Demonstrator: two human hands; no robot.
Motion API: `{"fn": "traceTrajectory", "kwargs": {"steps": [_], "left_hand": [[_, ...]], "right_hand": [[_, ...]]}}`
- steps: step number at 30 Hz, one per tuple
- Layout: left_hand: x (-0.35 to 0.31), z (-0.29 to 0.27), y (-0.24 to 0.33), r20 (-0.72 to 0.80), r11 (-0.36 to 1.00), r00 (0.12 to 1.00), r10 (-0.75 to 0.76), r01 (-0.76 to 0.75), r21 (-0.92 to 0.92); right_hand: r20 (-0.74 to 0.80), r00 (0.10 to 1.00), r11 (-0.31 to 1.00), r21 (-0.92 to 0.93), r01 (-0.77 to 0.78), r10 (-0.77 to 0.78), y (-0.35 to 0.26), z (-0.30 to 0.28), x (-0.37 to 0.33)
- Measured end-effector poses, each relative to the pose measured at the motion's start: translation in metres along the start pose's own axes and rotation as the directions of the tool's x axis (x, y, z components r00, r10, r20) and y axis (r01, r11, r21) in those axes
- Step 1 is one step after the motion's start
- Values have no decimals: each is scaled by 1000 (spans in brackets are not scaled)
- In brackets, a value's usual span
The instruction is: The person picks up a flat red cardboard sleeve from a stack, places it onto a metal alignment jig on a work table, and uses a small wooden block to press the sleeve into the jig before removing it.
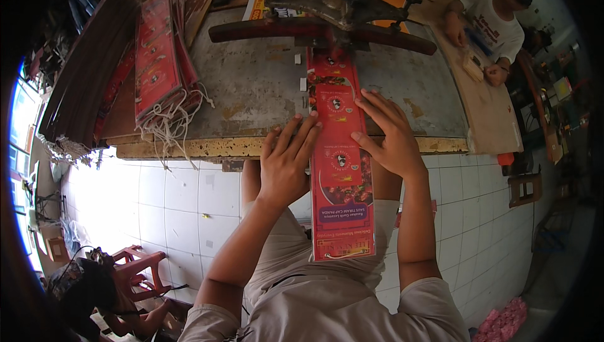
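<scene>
A long, narrow red printed strip (343, 153), glossy and with food pictures on it, lies over the table's near edge. Its far end is under a dark metal press (340, 21), and its near end hangs above my lap with a pale cord along the bottom. My left hand (286, 159) rests flat along the strip's left edge, fingers stretched out. On the opposite edge lies my right hand (393, 134), thumb and fingers spread, fingertips touching the strip. Neither hand is closed around it. Two small white blocks (302, 84) sit on the tabletop left of the strip.
The worn grey metal table (242, 84) has a chipped front edge. At its left lie stacked red strips (157, 59) with loose white cords, beside a dark pile (85, 71). A co-worker (494, 27) works at far right; another person (107, 298) is lower left near a red stool (138, 270).
</scene>
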State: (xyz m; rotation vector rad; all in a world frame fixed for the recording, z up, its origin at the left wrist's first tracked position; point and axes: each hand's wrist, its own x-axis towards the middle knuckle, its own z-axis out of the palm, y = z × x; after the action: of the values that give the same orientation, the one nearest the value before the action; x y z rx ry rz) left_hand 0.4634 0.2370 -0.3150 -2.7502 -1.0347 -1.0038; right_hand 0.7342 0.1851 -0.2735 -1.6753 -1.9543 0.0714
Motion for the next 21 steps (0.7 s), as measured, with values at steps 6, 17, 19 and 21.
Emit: {"fn": "traceTrajectory", "kwargs": {"steps": [6, 17, 19, 21], "left_hand": [[0, 3, 0, -20, 1000, 1000, 1, -1, -2], [4, -5, 6, -16, 997, 999, -47, 45, -70], [4, -5, 6, -17, 997, 999, -45, 44, -67], [3, -4, 6, -19, 996, 999, -47, 45, -80]], "right_hand": [[13, 1000, 1000, 2, -7, 7, -3, -2, 1], [18, 1000, 1000, 15, -14, 14, -1, -2, 2], [16, 1000, 1000, 11, -13, 13, -1, -2, 2], [12, 1000, 1000, 9, -10, 10, -1, -1, 1]]}}
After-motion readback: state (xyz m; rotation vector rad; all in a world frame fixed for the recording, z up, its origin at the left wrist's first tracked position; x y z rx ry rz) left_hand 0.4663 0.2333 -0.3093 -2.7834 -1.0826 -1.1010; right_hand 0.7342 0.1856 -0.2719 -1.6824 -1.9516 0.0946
